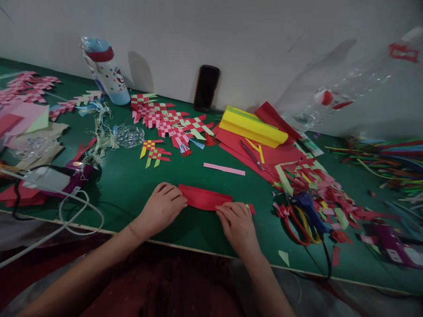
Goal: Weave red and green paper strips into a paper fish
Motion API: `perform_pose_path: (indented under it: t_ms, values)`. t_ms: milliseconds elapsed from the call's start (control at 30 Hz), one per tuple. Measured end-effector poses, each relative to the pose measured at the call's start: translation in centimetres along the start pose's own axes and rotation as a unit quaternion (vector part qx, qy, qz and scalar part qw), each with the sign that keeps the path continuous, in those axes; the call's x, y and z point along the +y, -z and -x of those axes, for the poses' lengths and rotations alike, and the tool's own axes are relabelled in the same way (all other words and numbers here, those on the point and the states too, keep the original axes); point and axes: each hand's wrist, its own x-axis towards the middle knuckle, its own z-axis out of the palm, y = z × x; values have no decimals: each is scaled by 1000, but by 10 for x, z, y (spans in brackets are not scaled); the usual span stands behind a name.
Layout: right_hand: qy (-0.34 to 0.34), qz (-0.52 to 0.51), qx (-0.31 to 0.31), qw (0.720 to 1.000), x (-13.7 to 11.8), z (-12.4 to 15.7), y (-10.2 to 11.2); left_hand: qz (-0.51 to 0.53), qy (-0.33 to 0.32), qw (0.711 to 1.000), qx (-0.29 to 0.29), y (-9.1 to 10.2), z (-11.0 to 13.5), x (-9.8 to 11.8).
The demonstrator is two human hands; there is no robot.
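Between my hands, just above the green table (185, 224), is a piece of red paper (206, 197), long and slightly bowed. My left hand (165, 203) pinches its left end with curled fingers. At the other end my right hand (235, 220) grips the lower right corner between thumb and fingers. A small red and green scrap (251, 208) shows just past the right hand's fingers, partly hidden. Beyond the red paper lies a narrow pink paper strip (224, 169). Small woven paper fish (155, 153) lie on the table up from my left hand.
Farther back are a row of woven fish (165, 116), a water bottle (110, 75) and a phone (206, 88) against the wall. A craft knife (251, 154) rests on red sheets (231, 147). To the right are scissors (300, 222), paper scraps (317, 187) and a clear plastic bottle (343, 90). Cables (82, 207) lie left.
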Motion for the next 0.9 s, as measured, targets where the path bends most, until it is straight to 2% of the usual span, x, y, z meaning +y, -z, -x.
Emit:
perform_pose_path:
  t_ms: [500, 733, 900]
  values:
    - [-45, 10, -29, 999, -10, -7, 3, 0, 67, 998, -19, 8, -4, 8]
    - [-32, -6, -35, 999, -7, -5, 5, -10, 118, 993, -8, 6, -9, 1]
    - [-15, -27, -22, 999, -7, -3, 9, -19, 90, 996, -4, 0, -16, -5]
